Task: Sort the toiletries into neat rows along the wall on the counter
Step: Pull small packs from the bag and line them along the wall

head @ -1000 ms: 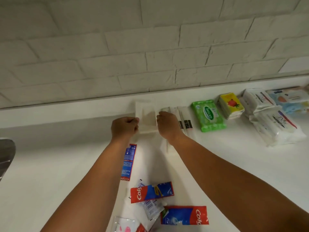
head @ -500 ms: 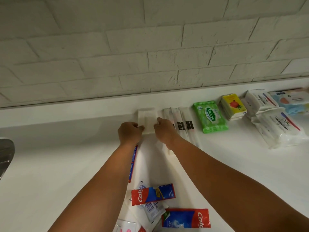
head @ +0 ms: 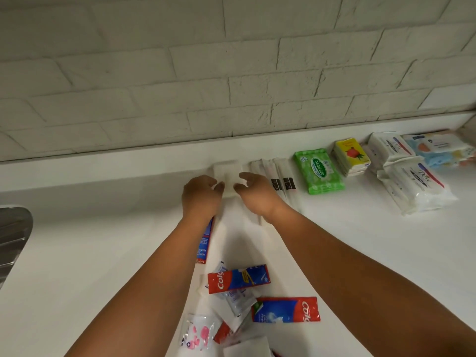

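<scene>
A small white flat packet (head: 227, 171) lies against the wall ledge on the white counter (head: 103, 253). My left hand (head: 201, 197) and my right hand (head: 255, 194) hover on either side of its near edge, fingers loosely curled and apart, gripping nothing. Right of the packet runs a row: long white wrapped sticks (head: 280, 176), a green Sanicare wipes pack (head: 319, 171), a yellow tissue pack (head: 351, 155), white Dove packs (head: 412, 186) and a pale blue pack (head: 440, 148). Loose Colgate sachets (head: 238, 278) (head: 286, 309) lie near me between my arms.
A blue-red toothpaste tube (head: 204, 243) is partly hidden under my left forearm. Clear and pink-printed sachets (head: 198, 333) pile at the bottom edge. A steel sink rim (head: 13, 235) sits at far left. The white brick wall (head: 231, 73) backs the counter.
Both hands held the white packet against the wall earlier; now the fingers have opened and drawn slightly back, leaving the packet lying by the ledge.
</scene>
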### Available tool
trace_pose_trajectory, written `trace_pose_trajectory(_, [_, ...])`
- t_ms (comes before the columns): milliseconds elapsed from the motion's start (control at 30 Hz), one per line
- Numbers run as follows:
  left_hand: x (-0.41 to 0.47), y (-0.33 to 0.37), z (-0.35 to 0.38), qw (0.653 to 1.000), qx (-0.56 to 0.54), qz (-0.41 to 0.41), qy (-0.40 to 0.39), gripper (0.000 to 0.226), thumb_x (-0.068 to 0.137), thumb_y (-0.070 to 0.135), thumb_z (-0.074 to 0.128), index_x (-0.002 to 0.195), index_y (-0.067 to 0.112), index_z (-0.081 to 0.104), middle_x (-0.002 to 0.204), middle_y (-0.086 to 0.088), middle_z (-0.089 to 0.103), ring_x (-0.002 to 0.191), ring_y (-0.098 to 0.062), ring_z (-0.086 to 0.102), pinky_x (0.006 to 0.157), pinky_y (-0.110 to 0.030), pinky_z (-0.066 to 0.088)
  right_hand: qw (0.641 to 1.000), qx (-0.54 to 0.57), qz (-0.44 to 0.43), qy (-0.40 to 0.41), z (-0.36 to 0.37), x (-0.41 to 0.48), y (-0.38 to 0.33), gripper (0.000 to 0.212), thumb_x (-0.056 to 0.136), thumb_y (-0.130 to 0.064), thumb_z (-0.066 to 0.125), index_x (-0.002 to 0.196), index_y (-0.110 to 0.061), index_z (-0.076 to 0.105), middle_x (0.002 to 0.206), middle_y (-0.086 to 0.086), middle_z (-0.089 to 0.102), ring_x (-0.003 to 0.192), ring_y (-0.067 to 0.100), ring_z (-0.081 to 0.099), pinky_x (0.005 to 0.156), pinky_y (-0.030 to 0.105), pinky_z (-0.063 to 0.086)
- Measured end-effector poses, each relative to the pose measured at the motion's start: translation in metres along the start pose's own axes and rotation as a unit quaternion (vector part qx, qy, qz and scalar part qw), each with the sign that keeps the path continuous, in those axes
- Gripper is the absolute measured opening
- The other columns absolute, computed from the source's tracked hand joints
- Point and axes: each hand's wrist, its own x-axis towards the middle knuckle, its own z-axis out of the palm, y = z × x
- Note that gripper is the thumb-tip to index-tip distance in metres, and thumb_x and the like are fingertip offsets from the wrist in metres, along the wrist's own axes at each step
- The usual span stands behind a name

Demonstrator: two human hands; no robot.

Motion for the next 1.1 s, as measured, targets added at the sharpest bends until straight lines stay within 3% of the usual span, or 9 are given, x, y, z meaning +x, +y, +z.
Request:
trace_pose_trajectory(67, [-0.015, 0.005, -0.011, 0.999, -0.01, 0.044, -0.003, 0.03, 0.092, 0.042, 0.061, 0.108, 0.019, 0.073, 0.112, 0.002, 0.072, 0.099, -0.017, 0.066, 0.083, -0.023, 0.043, 0.999, -0.005, -0.032, 0.004, -0.005, -0.016, -0.003, 0.044, 0.095, -0.024, 0.057, 0.137, -0.012, 0.053, 0.144, 0.004, 0.052, 0.13, 0.018, 0.051, 0.108, 0.027, 0.038])
trace_pose_trajectory(200, [-0.058, 0.007, -0.033, 0.99, -0.046, 0.131, -0.013, 0.019, 0.091, 0.033, 0.066, 0.1, 0.019, 0.075, 0.104, 0.007, 0.071, 0.087, -0.011, 0.065, 0.077, -0.019, 0.043, 0.997, -0.001, -0.073, 0.011, -0.01, -0.061, -0.006, 0.032, 0.094, -0.021, 0.059, 0.123, -0.008, 0.065, 0.125, 0.004, 0.065, 0.116, 0.015, 0.059, 0.098, 0.023, 0.044])
trace_pose_trajectory(333, [-0.103, 0.003, -0.046, 0.982, -0.091, 0.156, -0.052, 0.012, 0.089, 0.031, 0.071, 0.098, 0.023, 0.073, 0.099, 0.011, 0.069, 0.076, -0.007, 0.061, 0.075, -0.023, 0.048, 0.997, 0.004, -0.064, 0.039, -0.008, -0.11, 0.007, 0.021, 0.09, -0.018, 0.065, 0.109, -0.01, 0.07, 0.101, 0.001, 0.071, 0.091, 0.013, 0.065, 0.086, 0.028, 0.05])
trace_pose_trajectory(567, [-0.181, -0.016, -0.05, 0.966, -0.095, 0.182, -0.158, 0.015, 0.087, 0.024, 0.073, 0.102, 0.023, 0.072, 0.1, 0.011, 0.066, 0.081, -0.006, 0.062, 0.074, -0.013, 0.047, 0.995, -0.064, -0.012, 0.077, 0.005, -0.204, 0.029, 0.018, 0.089, -0.015, 0.063, 0.104, -0.017, 0.071, 0.097, -0.007, 0.07, 0.089, 0.013, 0.066, 0.085, 0.026, 0.052])
trace_pose_trajectory(700, [-0.214, -0.037, -0.04, 0.945, -0.067, 0.205, -0.244, 0.028, 0.082, 0.026, 0.078, 0.109, 0.019, 0.071, 0.103, 0.005, 0.065, 0.087, -0.012, 0.063, 0.085, -0.031, 0.055, 0.987, -0.122, 0.033, 0.102, 0.023, -0.253, 0.047, 0.021, 0.085, -0.017, 0.066, 0.107, -0.018, 0.069, 0.097, -0.009, 0.066, 0.085, 0.01, 0.062, 0.075, 0.018, 0.045])
trace_pose_trajectory(767, [-0.226, -0.047, -0.036, 0.936, -0.026, 0.222, -0.271, 0.042, 0.08, 0.032, 0.08, 0.118, 0.019, 0.068, 0.113, 0.003, 0.064, 0.097, -0.013, 0.061, 0.089, -0.031, 0.053, 0.98, -0.156, 0.044, 0.119, 0.033, -0.274, 0.057, 0.026, 0.083, -0.022, 0.071, 0.109, -0.018, 0.068, 0.099, -0.005, 0.066, 0.087, 0.013, 0.06, 0.076, 0.021, 0.045])
trace_pose_trajectory(933, [-0.245, -0.058, -0.034, 0.919, 0.084, 0.256, -0.289, 0.063, 0.082, 0.046, 0.075, 0.138, 0.024, 0.054, 0.129, 0.001, 0.056, 0.121, -0.018, 0.049, 0.1, -0.031, 0.045, 0.963, -0.226, 0.07, 0.126, 0.066, -0.311, 0.084, 0.044, 0.074, -0.038, 0.076, 0.11, -0.018, 0.062, 0.096, -0.001, 0.056, 0.09, 0.019, 0.056, 0.077, 0.028, 0.046])
trace_pose_trajectory(1100, [-0.253, -0.059, -0.038, 0.921, 0.128, 0.263, -0.256, 0.06, 0.084, 0.046, 0.073, 0.137, 0.026, 0.053, 0.124, 0.0, 0.062, 0.113, -0.02, 0.053, 0.096, -0.033, 0.046, 0.96, -0.238, 0.061, 0.132, 0.091, -0.324, 0.097, 0.051, 0.077, -0.029, 0.074, 0.125, -0.019, 0.057, 0.112, 0.0, 0.055, 0.104, 0.019, 0.052, 0.085, 0.025, 0.043])
